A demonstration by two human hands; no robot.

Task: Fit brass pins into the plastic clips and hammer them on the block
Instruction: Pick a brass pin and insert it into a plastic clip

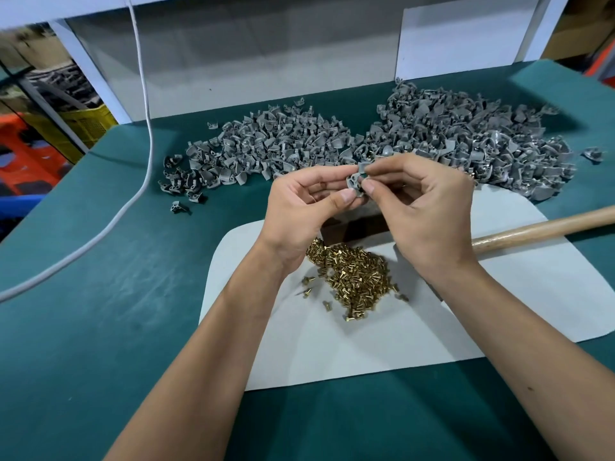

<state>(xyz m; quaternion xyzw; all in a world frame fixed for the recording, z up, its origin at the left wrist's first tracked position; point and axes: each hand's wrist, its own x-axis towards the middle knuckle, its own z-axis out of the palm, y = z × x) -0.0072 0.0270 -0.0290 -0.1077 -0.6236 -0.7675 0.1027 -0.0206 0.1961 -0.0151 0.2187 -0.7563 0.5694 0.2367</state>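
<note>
Pinching one grey plastic clip (356, 184) between them, the left hand (301, 207) and right hand (429, 207) hover over the brass pins (356, 274); no writing shows.

Both forearms reaching forward, left hand (301, 207) and right hand (429, 207) raised close together (fingertips nearly meeting), fingers curled in a pinch.

Bright, even light falls from overhead, casting soft shadows just under the forearms onto the white sheet (366, 344). No glare. Wide-angle bending curves the edges (strongest at the far left). Focus is sharp centrally, softer toward the corners.
</note>
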